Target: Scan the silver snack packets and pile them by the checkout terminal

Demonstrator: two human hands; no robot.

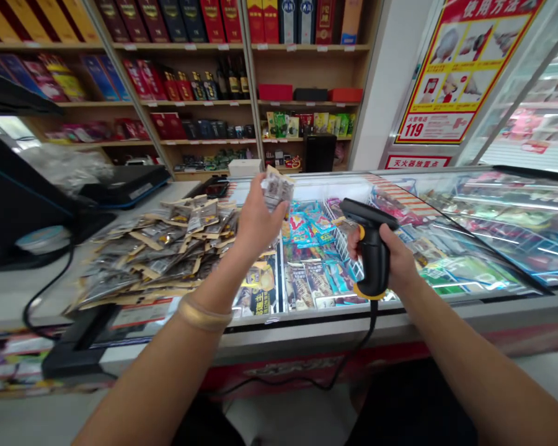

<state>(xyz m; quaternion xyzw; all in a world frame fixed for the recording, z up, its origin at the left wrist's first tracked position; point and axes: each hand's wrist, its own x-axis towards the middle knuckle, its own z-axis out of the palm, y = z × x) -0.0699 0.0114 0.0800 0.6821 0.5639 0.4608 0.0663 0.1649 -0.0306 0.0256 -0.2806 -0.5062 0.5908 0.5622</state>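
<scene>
My left hand (256,222) is raised over the freezer lid, its fingers closed on a small snack packet (277,188) held upright. My right hand (390,263) grips the handle of a black and yellow barcode scanner (369,248), whose head points left toward the packet. The scanner's black cable hangs down from its base over the freezer's front edge. A heap of similar flat brown and clear snack packets (162,248) lies on the counter left of my left hand.
A glass-topped chest freezer (483,248) full of ice-cream wrappers fills the right. A black monitor (13,198) and a till device stand at left. Shelves of boxed goods (204,80) line the back wall. A red fire-safety poster (465,68) hangs at right.
</scene>
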